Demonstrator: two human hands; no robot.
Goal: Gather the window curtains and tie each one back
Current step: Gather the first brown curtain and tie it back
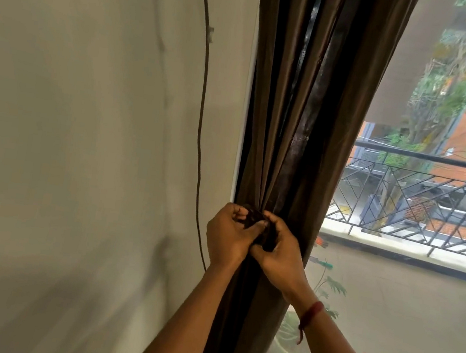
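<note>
A dark brown curtain [308, 112] hangs gathered into a narrow bundle at the left edge of the window. At its waist sits a dark knot or tie-back [255, 219], mostly hidden by my fingers. My left hand [225, 234] grips this dark fabric from the left, thumb pressed on it. My right hand [278, 253] pinches the same fabric from the right, with a red thread on its wrist. Both hands touch each other in front of the bundle.
A pale wall [80, 156] fills the left, with a thin dark cable [202, 107] running down it near the curtain. Right of the curtain, the window glass [387, 300] shows a balcony railing [430, 199] and buildings outside.
</note>
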